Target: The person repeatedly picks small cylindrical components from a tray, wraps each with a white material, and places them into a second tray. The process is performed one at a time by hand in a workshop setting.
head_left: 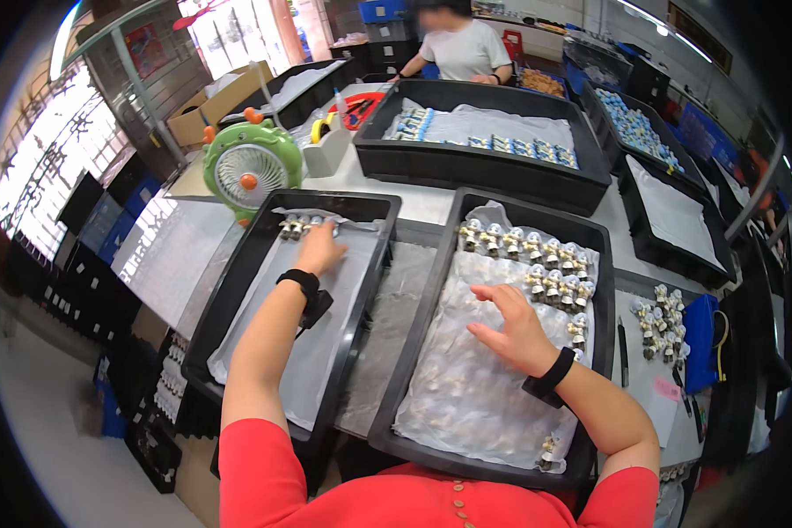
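My left hand [319, 253] reaches to the far end of the left black tray [204, 327], its fingers closed at the right end of a short row of small figurines [296, 225]. The fingertips seem to be on the last figurine, which the hand largely hides. White sheeting lines this tray. Over the right black tray [419, 327] hovers my right hand [512, 333], open and holding nothing, with thumb and fingers apart. White-and-gold figurines with dark bases [524, 245] stand in rows at that tray's far right, on thin white sheeting. One figurine [550, 451] stands alone near its front right corner.
A green fan [252, 167] stands beyond the left tray. Behind the trays lies a large black tray [480, 172] holding blue-and-white pieces. Loose figurines [662, 324] cluster at the right beside a blue holder [700, 343] and a pen [623, 352]. Another person [468, 48] works across the table.
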The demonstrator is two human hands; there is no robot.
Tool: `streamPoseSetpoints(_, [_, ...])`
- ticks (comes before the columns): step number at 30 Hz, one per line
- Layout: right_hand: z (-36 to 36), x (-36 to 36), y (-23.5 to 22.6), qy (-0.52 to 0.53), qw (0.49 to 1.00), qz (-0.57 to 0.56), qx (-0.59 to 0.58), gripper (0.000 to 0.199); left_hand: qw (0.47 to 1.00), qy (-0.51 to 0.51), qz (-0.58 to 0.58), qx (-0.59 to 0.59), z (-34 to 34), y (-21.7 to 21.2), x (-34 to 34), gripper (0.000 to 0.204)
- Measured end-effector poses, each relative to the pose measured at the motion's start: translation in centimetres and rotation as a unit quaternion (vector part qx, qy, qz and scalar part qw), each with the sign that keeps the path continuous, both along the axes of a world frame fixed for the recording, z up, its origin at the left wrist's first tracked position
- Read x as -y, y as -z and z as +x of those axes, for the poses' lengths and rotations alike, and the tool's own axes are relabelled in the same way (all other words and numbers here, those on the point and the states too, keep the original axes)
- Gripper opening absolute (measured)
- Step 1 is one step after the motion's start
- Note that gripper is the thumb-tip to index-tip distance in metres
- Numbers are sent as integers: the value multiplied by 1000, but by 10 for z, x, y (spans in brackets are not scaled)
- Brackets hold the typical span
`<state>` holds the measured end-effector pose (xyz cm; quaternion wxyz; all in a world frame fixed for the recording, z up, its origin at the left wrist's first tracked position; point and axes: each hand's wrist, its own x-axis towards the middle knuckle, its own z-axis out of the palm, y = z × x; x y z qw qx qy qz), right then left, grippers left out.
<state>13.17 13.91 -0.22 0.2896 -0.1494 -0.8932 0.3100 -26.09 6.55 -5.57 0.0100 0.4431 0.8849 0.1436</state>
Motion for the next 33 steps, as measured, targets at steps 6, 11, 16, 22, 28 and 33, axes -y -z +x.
streamPoseSetpoints(6, [2,-13,13,40,997,-51,34,40,987,44,-139,66,50,-27,39,67])
streamPoseSetpoints(11, [5,-29,26,78,993,-45,70,40,961,139,-223,84,58,-30,68,61])
streamPoseSetpoints(16, [15,-54,24,130,954,133,236,53,971,218,-63,69,106,-71,100,48])
streamPoseSetpoints(22, [18,-84,24,174,901,154,367,52,874,280,186,351,185,-121,118,34])
streamPoseSetpoints(28, [14,-90,26,139,898,211,360,43,721,342,167,580,241,-119,119,28])
streamPoseSetpoints(33, [15,-89,17,150,928,167,298,54,653,331,146,666,266,-118,103,31])
